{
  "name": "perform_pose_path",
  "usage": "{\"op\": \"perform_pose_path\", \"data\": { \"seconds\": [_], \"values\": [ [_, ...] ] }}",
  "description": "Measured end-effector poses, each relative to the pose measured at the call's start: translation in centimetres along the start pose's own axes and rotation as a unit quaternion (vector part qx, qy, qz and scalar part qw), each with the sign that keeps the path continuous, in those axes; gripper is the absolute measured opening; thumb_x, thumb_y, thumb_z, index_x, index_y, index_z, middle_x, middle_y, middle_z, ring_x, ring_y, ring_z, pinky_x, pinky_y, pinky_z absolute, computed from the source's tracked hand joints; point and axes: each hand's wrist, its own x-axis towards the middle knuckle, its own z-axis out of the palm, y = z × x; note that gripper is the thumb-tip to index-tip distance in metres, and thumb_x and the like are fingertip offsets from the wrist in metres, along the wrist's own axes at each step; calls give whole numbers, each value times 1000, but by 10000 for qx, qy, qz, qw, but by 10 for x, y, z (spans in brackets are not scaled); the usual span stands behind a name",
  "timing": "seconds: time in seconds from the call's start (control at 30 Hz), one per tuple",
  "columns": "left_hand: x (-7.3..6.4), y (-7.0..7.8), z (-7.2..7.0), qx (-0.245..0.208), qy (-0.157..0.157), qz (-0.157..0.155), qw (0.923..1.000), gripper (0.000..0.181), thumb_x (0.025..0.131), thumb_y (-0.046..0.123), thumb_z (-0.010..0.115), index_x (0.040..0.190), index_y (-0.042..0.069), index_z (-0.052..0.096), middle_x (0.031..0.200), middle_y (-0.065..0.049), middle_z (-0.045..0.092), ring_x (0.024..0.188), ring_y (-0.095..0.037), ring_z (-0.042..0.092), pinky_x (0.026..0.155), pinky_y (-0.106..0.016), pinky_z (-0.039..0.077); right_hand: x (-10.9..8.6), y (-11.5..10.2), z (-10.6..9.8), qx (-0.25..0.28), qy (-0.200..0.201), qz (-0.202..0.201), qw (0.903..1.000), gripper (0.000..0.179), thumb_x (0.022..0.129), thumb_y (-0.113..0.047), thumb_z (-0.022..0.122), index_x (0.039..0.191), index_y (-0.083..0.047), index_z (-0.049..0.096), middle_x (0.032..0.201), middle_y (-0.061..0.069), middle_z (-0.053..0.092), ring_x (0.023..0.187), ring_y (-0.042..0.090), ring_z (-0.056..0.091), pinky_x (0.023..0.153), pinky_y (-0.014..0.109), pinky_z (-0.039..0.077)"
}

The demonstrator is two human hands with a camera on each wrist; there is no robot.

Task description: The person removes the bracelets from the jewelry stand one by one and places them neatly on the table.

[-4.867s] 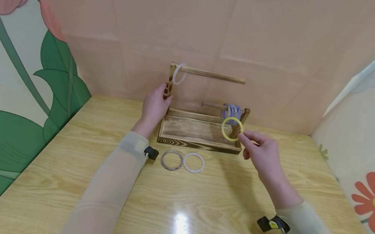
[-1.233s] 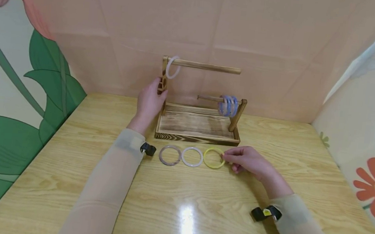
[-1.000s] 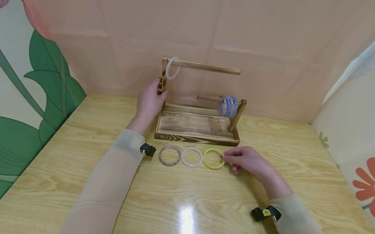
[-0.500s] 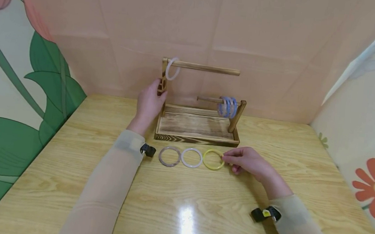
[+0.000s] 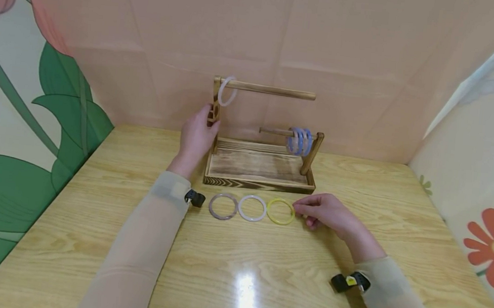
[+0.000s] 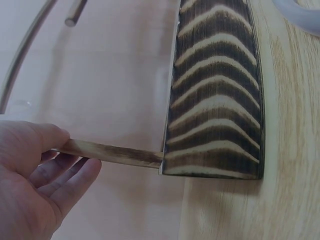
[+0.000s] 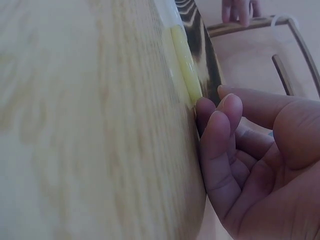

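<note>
The right hand's [image 5: 330, 214] loosely curled fingers rest slightly parted beside the yellow bangle [image 5: 279, 223], contact hard to judge; it lies flat on the table [image 5: 200, 268] beside a white bangle [image 5: 251, 220] and a marbled grey-brown bangle [image 5: 222, 218]. Behind, the left hand's [image 5: 197, 137] fingers clamp the left post [image 6: 115, 152] of a shallow, dark-striped wooden tray [image 5: 259, 185], whose upper rod [image 5: 275, 91] bears a pale bangle [image 5: 219, 93], its lower rod [image 5: 273, 131] blue bangles [image 5: 301, 142].

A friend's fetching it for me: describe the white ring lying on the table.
Find the wooden stand on the table. Look at the strip of tabletop just in front of its tray. The white ring lies flat there, middle of three, between the greyish ring and the yellow ring.
</note>
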Motion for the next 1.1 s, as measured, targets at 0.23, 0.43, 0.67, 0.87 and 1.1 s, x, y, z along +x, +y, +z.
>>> {"op": "perform_pose_path", "data": {
  "seconds": [0.23,0.43,0.67,0.87,1.1],
  "values": [
    [0,-1,-1,16,58,14,10000,51,108,19,75,153,1,59,140,-22,71,122,-42,71,105,-54,58,0,-4,1,7,32,30,10000,34,110,-20,71,133,6,74,98,8,73,70,12,63,65,27,60],
    [0,0,-2,-43,81,48,9999,49,107,17,75,150,0,60,137,-23,72,119,-42,72,104,-54,58,-1,-5,2,-10,186,-124,9997,37,109,-20,73,134,7,73,102,9,76,71,12,65,66,28,61],
    [0,1,-1,-67,24,45,10000,49,107,18,75,150,0,60,137,-22,72,120,-42,71,104,-53,58,-4,-21,4,-217,266,-339,9988,42,109,-25,75,136,7,72,100,10,78,74,14,66,69,30,62],
    [-1,0,0,-79,31,50,10000,47,108,18,74,149,0,61,135,-21,73,118,-41,72,102,-52,59,-4,-50,5,-564,451,-531,9960,46,108,-32,75,138,4,72,102,13,76,73,17,65,74,32,63],
    [-1,1,-1,-76,2,16,10000,49,108,19,74,151,1,59,137,-22,72,119,-42,72,103,-53,59,1,-91,11,-647,670,-740,9929,46,108,-37,76,139,-4,74,84,5,72,74,17,65,80,31,60]
  ]
}}
